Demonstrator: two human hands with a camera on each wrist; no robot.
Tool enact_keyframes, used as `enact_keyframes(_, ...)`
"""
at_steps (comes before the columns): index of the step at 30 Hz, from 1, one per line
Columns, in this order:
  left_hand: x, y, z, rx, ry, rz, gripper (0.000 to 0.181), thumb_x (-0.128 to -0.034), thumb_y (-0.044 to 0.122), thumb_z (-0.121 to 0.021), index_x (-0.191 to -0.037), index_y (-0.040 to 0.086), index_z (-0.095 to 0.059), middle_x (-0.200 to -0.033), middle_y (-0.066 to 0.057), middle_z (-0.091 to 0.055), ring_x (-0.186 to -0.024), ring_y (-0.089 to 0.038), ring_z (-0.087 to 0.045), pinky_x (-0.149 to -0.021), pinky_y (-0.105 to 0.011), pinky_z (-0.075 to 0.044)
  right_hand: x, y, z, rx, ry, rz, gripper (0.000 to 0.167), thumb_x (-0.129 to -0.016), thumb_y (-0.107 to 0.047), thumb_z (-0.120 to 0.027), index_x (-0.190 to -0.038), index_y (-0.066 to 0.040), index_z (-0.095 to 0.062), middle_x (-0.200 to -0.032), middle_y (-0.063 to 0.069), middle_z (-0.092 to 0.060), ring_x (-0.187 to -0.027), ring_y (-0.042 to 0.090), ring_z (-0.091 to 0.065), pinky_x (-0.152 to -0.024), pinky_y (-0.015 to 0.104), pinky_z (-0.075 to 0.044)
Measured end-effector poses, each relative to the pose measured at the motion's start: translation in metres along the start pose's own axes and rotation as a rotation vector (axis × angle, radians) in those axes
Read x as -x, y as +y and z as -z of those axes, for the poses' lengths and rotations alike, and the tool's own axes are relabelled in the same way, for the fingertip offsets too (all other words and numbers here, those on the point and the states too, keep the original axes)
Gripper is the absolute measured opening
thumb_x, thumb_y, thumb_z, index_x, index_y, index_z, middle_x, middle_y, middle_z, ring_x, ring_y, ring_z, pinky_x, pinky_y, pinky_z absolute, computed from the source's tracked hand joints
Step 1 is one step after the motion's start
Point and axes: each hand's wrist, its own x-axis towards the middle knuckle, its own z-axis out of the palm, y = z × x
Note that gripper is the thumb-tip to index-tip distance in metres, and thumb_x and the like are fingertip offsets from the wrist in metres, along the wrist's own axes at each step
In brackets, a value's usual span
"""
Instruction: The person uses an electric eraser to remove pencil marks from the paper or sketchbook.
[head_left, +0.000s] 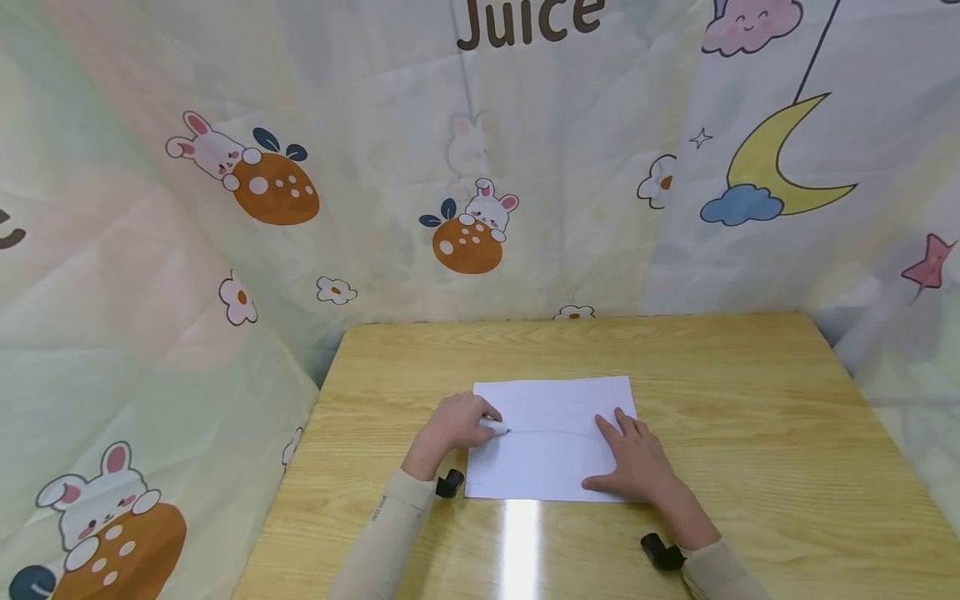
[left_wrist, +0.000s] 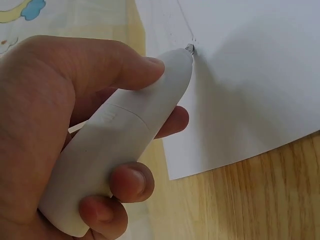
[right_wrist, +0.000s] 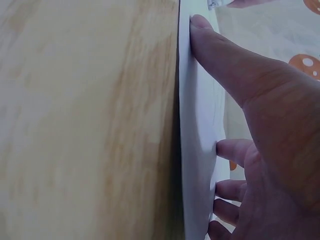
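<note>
A white sheet of paper (head_left: 551, 467) lies on the wooden table, with a thin grey line (head_left: 555, 432) running across it. At the sheet's left side my left hand (head_left: 459, 423) grips a chunky white electric eraser (left_wrist: 115, 130). Its small greyish tip (left_wrist: 190, 48) is at the end of the line, and a few dark specks lie nearby. Spread over the right part of the paper, my right hand (head_left: 637, 462) presses it with thumb and fingertips. In the right wrist view, that thumb (right_wrist: 220, 47) rests near the paper's edge.
The wooden table (head_left: 750, 417) extends around the sheet on all sides. Black wrist cameras sit by the left wrist (head_left: 450, 483) and right wrist (head_left: 663, 552). A printed cloth (head_left: 375, 167) with rabbits and a moon hangs behind the table and along its sides.
</note>
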Motion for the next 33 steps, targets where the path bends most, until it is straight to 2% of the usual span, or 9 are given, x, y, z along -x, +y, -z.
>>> enact_keyframes(7, -0.001, 0.0, -0.003, 0.029, 0.0, -0.053, 0.022, -0.0861, 0.026, -0.066, -0.105, 0.028, -0.078, -0.09, 0.014, -0.07, -0.055, -0.007, -0.041, -0.049, -0.024, -0.033, 0.002, -0.001, 0.004, 0.005, 0.01, -0.002, 0.108, -0.065, -0.065, -0.078, -0.145, -0.002, -0.042, -0.148, 0.033, -0.029, -0.13, 0.055, -0.029, -0.095, 0.07, -0.028)
enact_keyframes(9, 0.0, -0.001, -0.004, 0.037, 0.005, -0.044, 0.023, -0.0859, 0.025, -0.066, -0.106, 0.027, -0.077, -0.084, 0.013, -0.069, -0.055, -0.007, -0.04, -0.049, -0.024, -0.032, 0.002, -0.001, 0.004, 0.01, 0.012, -0.003, 0.108, -0.065, -0.065, -0.078, -0.145, -0.002, -0.043, -0.148, 0.033, -0.029, -0.13, 0.055, -0.029, -0.095, 0.07, -0.028)
enact_keyframes(15, 0.005, -0.003, -0.007, 0.026, 0.023, -0.014, 0.024, -0.0857, 0.024, -0.066, -0.107, 0.026, -0.077, -0.087, 0.011, -0.071, -0.05, -0.008, -0.036, -0.046, -0.025, -0.03, 0.004, 0.0, 0.001, 0.004, 0.0, -0.001, 0.109, -0.065, -0.067, -0.076, -0.146, -0.003, -0.042, -0.148, 0.033, -0.028, -0.13, 0.055, -0.029, -0.095, 0.07, -0.028)
enact_keyframes(18, 0.004, -0.004, -0.009, 0.04, 0.022, -0.024, 0.024, -0.0858, 0.025, -0.066, -0.107, 0.026, -0.077, -0.077, 0.011, -0.069, -0.049, -0.008, -0.035, -0.046, -0.025, -0.029, 0.003, 0.0, -0.001, 0.002, 0.005, -0.006, 0.109, -0.065, -0.069, -0.076, -0.146, -0.003, -0.042, -0.149, 0.032, -0.028, -0.131, 0.054, -0.028, -0.096, 0.07, -0.027)
enact_keyframes(22, 0.003, -0.006, -0.012, 0.055, 0.029, -0.036, 0.023, -0.0852, 0.026, -0.067, -0.106, 0.026, -0.077, -0.074, 0.012, -0.067, -0.052, -0.007, -0.038, -0.047, -0.024, -0.031, 0.003, 0.001, -0.004, -0.015, -0.01, -0.009, 0.111, -0.065, -0.071, -0.074, -0.146, -0.004, -0.041, -0.149, 0.032, -0.026, -0.131, 0.054, -0.027, -0.097, 0.07, -0.026)
enact_keyframes(25, 0.003, -0.008, -0.014, 0.066, 0.052, -0.03, 0.022, -0.0855, 0.027, -0.068, -0.105, 0.027, -0.077, -0.081, 0.012, -0.069, -0.053, -0.007, -0.041, -0.048, -0.024, -0.033, 0.002, 0.001, -0.005, -0.014, -0.004, 0.003, 0.111, -0.065, -0.071, -0.074, -0.147, -0.004, -0.041, -0.15, 0.031, -0.026, -0.131, 0.054, -0.027, -0.096, 0.07, -0.026)
enact_keyframes(28, 0.002, -0.009, -0.013, 0.078, 0.066, -0.032, 0.021, -0.0854, 0.028, -0.068, -0.104, 0.027, -0.078, -0.076, 0.013, -0.067, -0.052, -0.008, -0.041, -0.047, -0.025, -0.033, -0.001, 0.002, -0.004, -0.004, 0.015, 0.012, 0.11, -0.065, -0.07, -0.075, -0.147, -0.004, -0.041, -0.15, 0.031, -0.026, -0.131, 0.053, -0.027, -0.096, 0.07, -0.027)
enact_keyframes(31, 0.0, -0.009, -0.011, 0.093, 0.055, -0.028, 0.022, -0.0856, 0.028, -0.068, -0.106, 0.028, -0.077, -0.076, 0.013, -0.066, -0.053, -0.008, -0.041, -0.048, -0.026, -0.033, -0.001, 0.002, -0.001, -0.008, 0.022, 0.014, 0.109, -0.065, -0.067, -0.076, -0.146, -0.003, -0.042, -0.149, 0.032, -0.028, -0.131, 0.054, -0.029, -0.096, 0.07, -0.027)
enact_keyframes(33, 0.0, -0.009, -0.011, 0.094, 0.046, -0.02, 0.022, -0.0861, 0.029, -0.068, -0.106, 0.028, -0.077, -0.083, 0.014, -0.068, -0.056, -0.008, -0.044, -0.05, -0.025, -0.035, 0.0, 0.001, 0.001, -0.014, 0.019, 0.018, 0.109, -0.065, -0.067, -0.077, -0.145, -0.002, -0.043, -0.148, 0.033, -0.028, -0.13, 0.055, -0.029, -0.094, 0.071, -0.028)
